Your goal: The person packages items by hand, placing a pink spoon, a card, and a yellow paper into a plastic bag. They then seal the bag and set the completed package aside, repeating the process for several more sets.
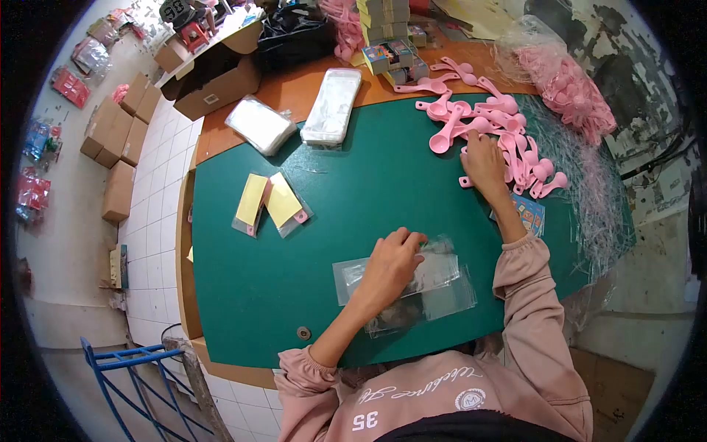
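Note:
My left hand (392, 267) rests over several clear plastic bags (446, 295) near the table's front edge. Its fingers are loosely bent, with thumb and index apart and nothing visible between them. At the right, my right hand (486, 168) reaches into a loose pile of pink measuring spoons (444, 137). The fingers bend down onto a spoon there; the hand partly hides the grip. Two filled clear bags, each with a yellow card (283, 200) and a bit of pink showing, lie at the left. Beside my right forearm is a blue printed card (530, 214), partly covered.
Stacks of clear bags (331, 110) lie at the back of the green table (250, 302). Bundled cards (390, 55) and a plastic sack of pink spoons (567, 88) stand behind. Clear plastic strips (589, 191) cover the right edge. A blue hand truck (140, 357) stands left.

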Tool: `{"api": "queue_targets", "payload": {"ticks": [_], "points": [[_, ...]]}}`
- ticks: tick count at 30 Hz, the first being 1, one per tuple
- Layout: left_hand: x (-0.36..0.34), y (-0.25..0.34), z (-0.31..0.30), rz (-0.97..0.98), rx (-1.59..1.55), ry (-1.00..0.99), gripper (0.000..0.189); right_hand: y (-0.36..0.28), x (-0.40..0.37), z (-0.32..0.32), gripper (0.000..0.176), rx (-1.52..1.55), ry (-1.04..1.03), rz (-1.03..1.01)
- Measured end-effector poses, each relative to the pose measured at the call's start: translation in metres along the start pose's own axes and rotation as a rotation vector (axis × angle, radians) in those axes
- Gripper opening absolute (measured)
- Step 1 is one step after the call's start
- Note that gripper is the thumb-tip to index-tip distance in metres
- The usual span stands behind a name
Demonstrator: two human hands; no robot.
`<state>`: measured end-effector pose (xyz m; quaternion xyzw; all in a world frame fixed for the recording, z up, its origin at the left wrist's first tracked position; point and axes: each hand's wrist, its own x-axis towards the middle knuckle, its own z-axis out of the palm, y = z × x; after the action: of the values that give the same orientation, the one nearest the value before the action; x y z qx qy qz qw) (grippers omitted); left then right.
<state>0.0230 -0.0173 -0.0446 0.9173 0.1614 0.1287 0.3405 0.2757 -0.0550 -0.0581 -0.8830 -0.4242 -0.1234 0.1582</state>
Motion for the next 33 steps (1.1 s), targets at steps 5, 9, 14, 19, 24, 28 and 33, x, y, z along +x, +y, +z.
{"api": "queue_targets", "payload": {"ticks": [5, 9, 14, 19, 24, 28, 33], "points": [[0.002, -0.006, -0.012, 0.118, -0.070, 0.012, 0.020, 0.001, 0.004, 0.001, 0.014, 0.085, 0.014, -0.040], [0.004, -0.008, -0.019, 0.065, -0.253, 0.004, 0.021, -0.009, -0.001, -0.030, 0.019, 0.404, 0.198, -0.150], [0.004, -0.020, -0.018, 0.031, -0.368, 0.058, 0.022, -0.041, -0.039, -0.071, 0.010, 0.773, 0.338, -0.043], [0.008, -0.037, -0.017, -0.235, -0.799, 0.004, 0.014, -0.043, -0.068, -0.056, 0.009, 0.990, 0.285, 0.051], [0.012, -0.042, -0.019, -0.240, -1.023, 0.029, 0.011, -0.047, -0.073, -0.057, 0.009, 1.234, 0.234, 0.091], [0.011, -0.033, -0.027, -0.371, -1.089, -0.010, 0.013, -0.052, -0.076, -0.059, 0.009, 1.239, 0.264, 0.074], [0.011, -0.040, -0.027, -0.423, -0.953, -0.091, 0.016, -0.048, -0.077, -0.057, 0.008, 1.178, 0.121, 0.073]]}}
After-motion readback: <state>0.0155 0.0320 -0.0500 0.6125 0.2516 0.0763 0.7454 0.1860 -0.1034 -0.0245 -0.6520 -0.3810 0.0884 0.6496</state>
